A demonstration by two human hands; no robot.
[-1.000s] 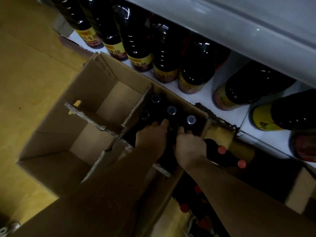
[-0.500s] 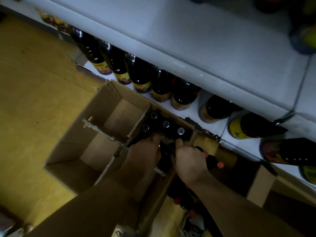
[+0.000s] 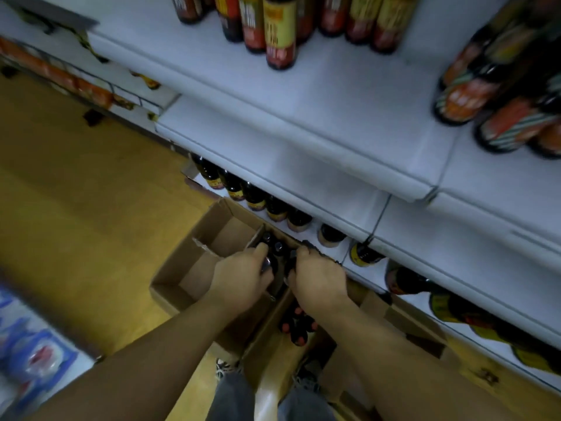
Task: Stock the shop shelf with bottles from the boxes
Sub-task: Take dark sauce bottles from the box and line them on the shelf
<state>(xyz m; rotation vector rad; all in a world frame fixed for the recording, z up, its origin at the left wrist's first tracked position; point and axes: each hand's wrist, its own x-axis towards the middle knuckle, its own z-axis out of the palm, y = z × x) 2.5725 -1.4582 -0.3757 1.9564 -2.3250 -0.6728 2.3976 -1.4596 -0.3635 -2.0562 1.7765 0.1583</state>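
Shop aisle, seen from above: my two bare arms reach into a brown cardboard box with corrugated dividers (image 3: 194, 268). The box stands open on the yellow floor (image 3: 91, 208), close against the foot of the white metal shelf unit (image 3: 303, 141).

My left hand (image 3: 243, 278) curls its fingers (image 3: 259, 249) round the top of a dark, silver-capped bottle (image 3: 268, 262) in the box's far right compartment. My right hand (image 3: 318, 279) wraps its fingers (image 3: 305, 253) over a second dark bottle (image 3: 290, 267) just beside it. The glass is near black, and I cannot make out any label on either.

More capped bottle tops (image 3: 274, 246) show upright in the same compartment. A row of dark bottles with yellow-and-red labels (image 3: 258, 202) lines the lowest shelf behind the box. Red-capped bottles (image 3: 296, 325) stand in a neighbouring carton under my right wrist, and tall bottles with red and yellow labels (image 3: 279, 31) stand on the upper shelf.
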